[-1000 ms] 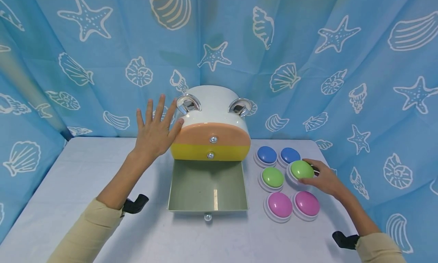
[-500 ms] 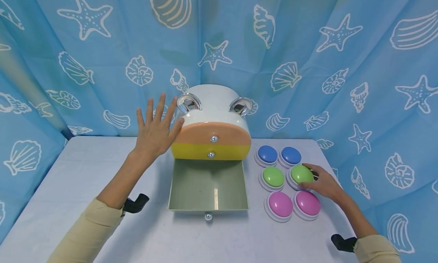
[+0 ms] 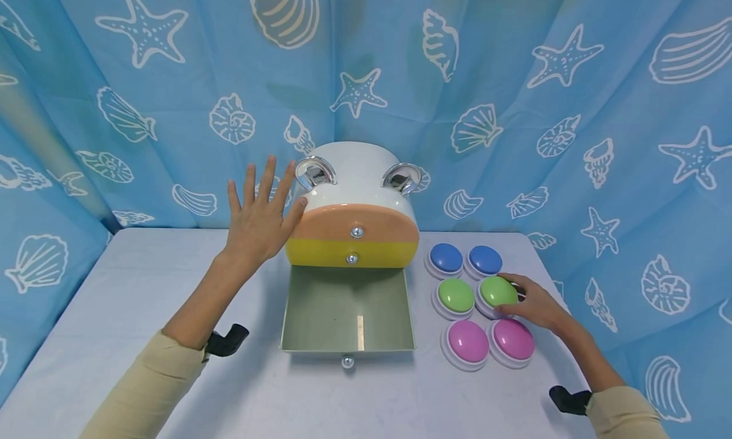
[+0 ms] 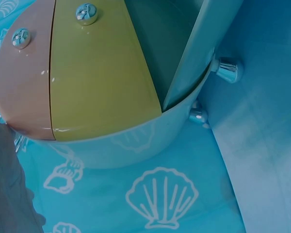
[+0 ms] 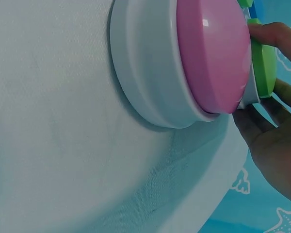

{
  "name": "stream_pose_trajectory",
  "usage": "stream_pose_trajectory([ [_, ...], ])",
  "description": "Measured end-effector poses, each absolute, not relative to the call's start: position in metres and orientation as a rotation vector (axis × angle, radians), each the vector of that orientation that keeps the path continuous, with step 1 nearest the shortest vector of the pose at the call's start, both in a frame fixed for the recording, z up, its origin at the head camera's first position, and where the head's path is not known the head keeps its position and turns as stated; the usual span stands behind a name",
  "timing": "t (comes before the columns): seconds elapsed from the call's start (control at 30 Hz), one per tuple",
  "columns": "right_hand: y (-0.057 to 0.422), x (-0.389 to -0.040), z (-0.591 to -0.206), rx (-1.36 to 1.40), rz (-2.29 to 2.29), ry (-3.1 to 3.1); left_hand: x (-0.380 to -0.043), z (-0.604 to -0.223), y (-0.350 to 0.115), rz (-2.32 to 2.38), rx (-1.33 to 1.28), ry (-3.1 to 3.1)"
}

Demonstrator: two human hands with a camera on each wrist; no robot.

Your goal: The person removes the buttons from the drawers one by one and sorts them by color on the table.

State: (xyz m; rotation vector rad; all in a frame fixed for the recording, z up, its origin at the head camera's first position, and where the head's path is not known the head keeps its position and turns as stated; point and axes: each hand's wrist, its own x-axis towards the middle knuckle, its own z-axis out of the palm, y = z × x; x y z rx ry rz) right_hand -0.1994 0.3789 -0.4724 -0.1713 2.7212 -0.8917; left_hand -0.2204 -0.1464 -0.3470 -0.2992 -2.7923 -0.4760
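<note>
My left hand (image 3: 256,226), fingers spread and straight, has its thumb at the left side of a rounded small drawer cabinet (image 3: 354,178). The cabinet has an orange drawer front (image 3: 320,222), a yellow drawer front (image 3: 309,255) and a bottom drawer (image 3: 326,324) pulled out. With thumb and curled fingers, my right hand (image 3: 534,304) holds the right-hand green push button (image 3: 497,291) by its sides, beside another green push button (image 3: 455,295). In the right wrist view a pink push button (image 5: 213,58) partly hides the held button.
Two blue push buttons (image 3: 446,257) stand behind the green ones. Two pink push buttons (image 3: 468,341) stand in front. A blue curtain (image 3: 400,58) with shell prints hangs behind the white table (image 3: 240,394). Chrome loops (image 3: 402,177) stick out from the cabinet's top.
My right hand has lowered the green push button and shifted it slightly left, closer to the other green one. The left hand and the drawers have stayed still.
</note>
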Motion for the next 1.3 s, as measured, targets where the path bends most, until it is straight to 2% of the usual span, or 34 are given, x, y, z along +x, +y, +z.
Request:
stream_pose_trajectory([
  [0.97,0.383,-0.197,-0.482,-0.228,-0.987,2.652,-0.222,-0.348,-0.147,-0.477,-0.293,-2.799],
  [1.17,0.371,-0.192,-0.472,-0.225,-0.972,2.790,-0.222,-0.348,-0.147,-0.478,-0.294,-2.801],
  [1.3,0.356,-0.186,-0.457,-0.325,-1.053,2.843,-0.223,-0.348,-0.147,-0.480,-0.292,-2.802],
])
